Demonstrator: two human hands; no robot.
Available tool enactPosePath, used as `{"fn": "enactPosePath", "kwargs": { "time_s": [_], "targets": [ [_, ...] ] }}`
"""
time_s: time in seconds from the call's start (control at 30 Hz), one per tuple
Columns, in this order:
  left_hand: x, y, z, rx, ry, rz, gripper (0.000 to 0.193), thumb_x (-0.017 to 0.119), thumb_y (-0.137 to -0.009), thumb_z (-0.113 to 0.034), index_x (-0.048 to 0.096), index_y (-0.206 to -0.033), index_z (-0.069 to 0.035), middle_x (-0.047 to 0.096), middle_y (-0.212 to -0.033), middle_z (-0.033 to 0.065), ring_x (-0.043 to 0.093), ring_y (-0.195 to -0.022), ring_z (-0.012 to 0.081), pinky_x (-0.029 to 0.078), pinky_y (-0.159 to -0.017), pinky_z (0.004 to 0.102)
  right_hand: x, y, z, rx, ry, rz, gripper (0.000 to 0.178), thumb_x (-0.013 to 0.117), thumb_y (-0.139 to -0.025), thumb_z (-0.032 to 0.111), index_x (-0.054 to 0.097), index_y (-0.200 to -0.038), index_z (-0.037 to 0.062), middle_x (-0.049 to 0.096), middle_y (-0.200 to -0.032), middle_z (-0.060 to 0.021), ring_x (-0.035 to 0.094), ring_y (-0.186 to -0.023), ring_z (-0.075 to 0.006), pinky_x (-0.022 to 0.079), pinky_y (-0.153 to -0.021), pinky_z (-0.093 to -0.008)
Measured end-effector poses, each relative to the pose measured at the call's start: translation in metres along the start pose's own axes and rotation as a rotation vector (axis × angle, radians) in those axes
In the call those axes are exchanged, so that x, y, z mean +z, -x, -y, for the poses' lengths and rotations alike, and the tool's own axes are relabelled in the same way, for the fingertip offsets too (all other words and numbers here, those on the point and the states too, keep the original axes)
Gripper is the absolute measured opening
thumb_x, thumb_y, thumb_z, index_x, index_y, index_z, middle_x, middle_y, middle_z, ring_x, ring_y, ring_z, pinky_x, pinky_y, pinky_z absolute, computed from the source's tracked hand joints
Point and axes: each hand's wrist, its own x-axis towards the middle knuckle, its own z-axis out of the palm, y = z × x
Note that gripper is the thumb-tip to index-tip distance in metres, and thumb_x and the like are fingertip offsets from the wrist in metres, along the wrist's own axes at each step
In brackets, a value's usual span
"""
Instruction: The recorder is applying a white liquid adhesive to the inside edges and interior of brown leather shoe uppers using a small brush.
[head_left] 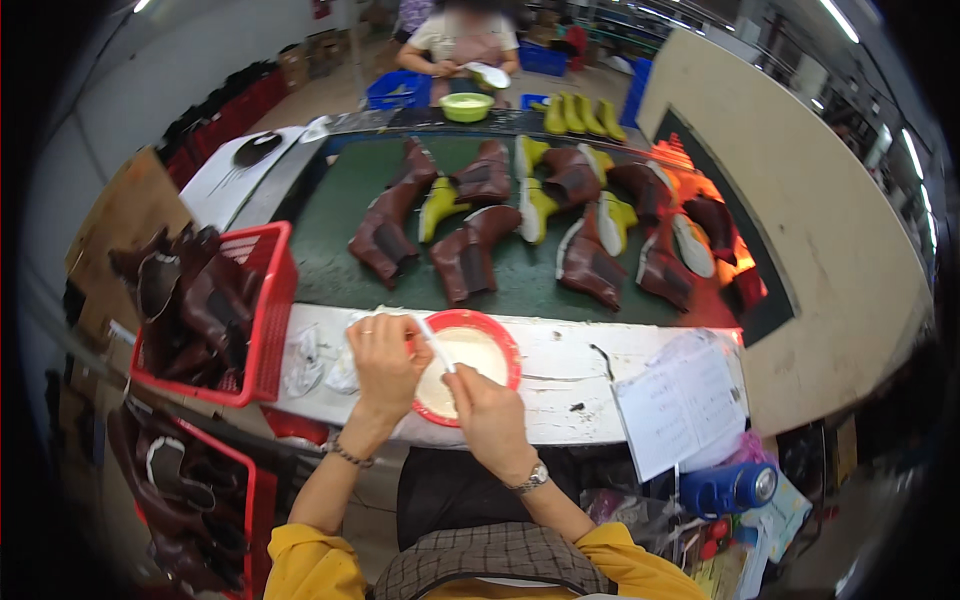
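Observation:
In front of me a thin white stick (436, 346), perhaps a brush handle, slants over a red bowl (513, 352) of cream-coloured liquid. My right hand (490, 418) pinches its lower end at the bowl's near side. The curled fingers of my left hand (385, 358) close at its upper end, by the bowl's left rim. What the stick's ends look like is hidden by my fingers. Beyond the bowl, several brown ankle boot uppers (465, 255) and yellow-green shoe lasts (438, 210) lie on a green conveyor belt (330, 270).
Red baskets (270, 330) of brown uppers stand at my left. Crumpled white paper (302, 365) lies beside the bowl on the white ledge (560, 400). An open notebook (680, 405) and a blue bottle (728, 488) are at right. Across the belt a person (465, 45) works near a green bowl (466, 107).

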Motion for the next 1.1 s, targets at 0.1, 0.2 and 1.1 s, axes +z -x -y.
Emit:
{"fn": "enactPosePath", "kwargs": {
  "time_s": [0.1,0.2,1.1],
  "targets": [
    [0.000,0.002,0.003,0.049,0.003,-0.010,0.021,0.070,-0.075,-0.005,0.057,-0.091,-0.007,0.056,-0.086,0.0073,0.056,-0.085,0.0278,0.040,-0.083,0.0456,-0.002,0.000,-0.001,-0.011,0.035,0.004,0.015,0.066,-0.098,0.017,0.069,-0.103,0.0026,0.067,-0.076,-0.0172,0.067,-0.066,-0.0353,0.050,-0.057,-0.0423],
    [-0.006,0.007,0.049,-0.128,-0.148,-0.087,0.016,0.066,-0.082,-0.006,0.055,-0.095,-0.005,0.056,-0.087,0.0103,0.055,-0.086,0.0304,0.041,-0.083,0.0466,-0.013,0.009,-0.003,-0.007,0.061,0.019,0.014,0.066,-0.098,0.016,0.069,-0.102,0.0026,0.067,-0.076,-0.0180,0.066,-0.067,-0.0367,0.050,-0.058,-0.0422],
    [-0.097,0.014,0.109,-0.532,0.150,-0.505,0.024,0.044,-0.108,-0.009,0.051,-0.086,-0.001,0.050,-0.080,0.0020,0.047,-0.067,0.0105,0.039,-0.060,0.0258,-0.059,-0.004,-0.042,0.291,-0.545,-0.183,0.024,0.056,-0.108,0.018,0.068,-0.112,-0.0025,0.055,-0.064,0.0037,0.042,-0.052,-0.0009,0.030,-0.046,-0.0183]
  ]
}}
